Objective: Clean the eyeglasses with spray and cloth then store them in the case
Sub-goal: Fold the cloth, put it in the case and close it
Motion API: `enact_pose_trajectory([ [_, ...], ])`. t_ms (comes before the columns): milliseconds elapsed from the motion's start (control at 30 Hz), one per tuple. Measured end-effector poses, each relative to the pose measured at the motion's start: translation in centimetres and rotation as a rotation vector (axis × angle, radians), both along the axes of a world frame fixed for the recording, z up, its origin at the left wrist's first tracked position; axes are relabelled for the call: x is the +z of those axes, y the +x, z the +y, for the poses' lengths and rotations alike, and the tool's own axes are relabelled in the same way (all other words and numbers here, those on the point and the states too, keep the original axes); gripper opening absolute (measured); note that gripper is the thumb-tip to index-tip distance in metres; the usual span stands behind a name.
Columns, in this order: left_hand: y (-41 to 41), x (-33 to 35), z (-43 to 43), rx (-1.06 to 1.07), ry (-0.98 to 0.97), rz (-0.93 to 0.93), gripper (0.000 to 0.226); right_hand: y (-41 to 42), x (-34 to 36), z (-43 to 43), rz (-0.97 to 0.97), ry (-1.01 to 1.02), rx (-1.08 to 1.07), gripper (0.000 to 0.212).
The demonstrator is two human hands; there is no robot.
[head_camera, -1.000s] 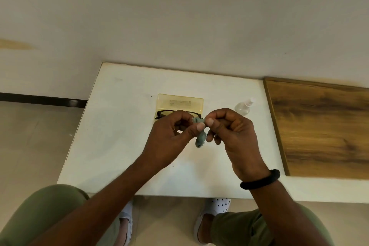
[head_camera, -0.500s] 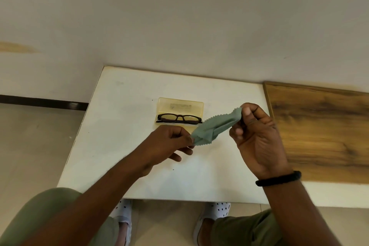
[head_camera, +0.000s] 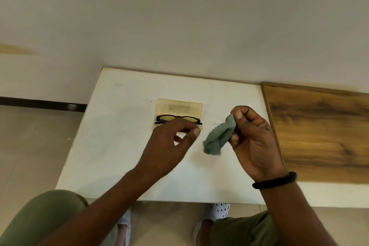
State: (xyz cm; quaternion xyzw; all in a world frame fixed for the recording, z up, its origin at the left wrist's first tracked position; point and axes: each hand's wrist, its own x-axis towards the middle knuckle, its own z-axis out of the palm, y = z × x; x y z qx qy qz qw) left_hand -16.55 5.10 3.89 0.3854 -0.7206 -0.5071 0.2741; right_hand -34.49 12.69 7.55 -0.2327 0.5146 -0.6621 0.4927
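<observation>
We see the table point(head_camera: 123, 146) set against the wall point(head_camera: 179, 26), with a wooden board point(head_camera: 319, 136) adjoining it on the right. The case point(head_camera: 179, 107) lies toward the back of the table, near its middle, and the eyeglasses point(head_camera: 171, 119) lie across the case's near part. The left hand point(head_camera: 169, 142) sits just in front of the case and overlaps its near edge, while the cloth point(head_camera: 216, 138) hangs between the two hands, pinched by the right hand point(head_camera: 251, 136), which is right of the case.

Head-worn wide-angle view looks steeply down, close over the white table point(head_camera: 123, 146) against a wall.
</observation>
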Motion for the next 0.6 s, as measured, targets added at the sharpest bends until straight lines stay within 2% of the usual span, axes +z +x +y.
enact_pose_trajectory([
  [133, -0.4, 0.3, 0.8, -0.048, 0.007, 0.062, 0.024, 0.8, -0.2, 0.0, 0.047, -0.002, 0.044, 0.01],
  [233, -0.4, 0.1, 1.0, -0.066, -0.051, 0.05, 0.017, 1.3, -0.3, 0.0, 0.121, -0.003, 0.067, 0.013],
  [300, -0.1, 0.3, 0.8, -0.014, -0.062, 0.045, 0.011, 1.2, -0.4, 0.0, 0.255, 0.002, 0.003, 0.01],
  [367, 0.2, 0.6, 0.2, 0.072, -0.06, 0.038, 0.006, 0.6, -0.6, 0.1, 0.483, 0.006, -0.117, 0.005],
  [433, 0.6, 0.8, -0.5, 0.112, -0.084, 0.016, 0.007, 0.1, -0.8, 0.2, 0.639, 0.0, -0.234, 0.013],
  [600, 0.9, 0.9, -0.7, 0.058, -0.175, -0.044, 0.003, 0.4, -0.5, 0.4, 0.679, -0.073, -0.327, 0.009],
])
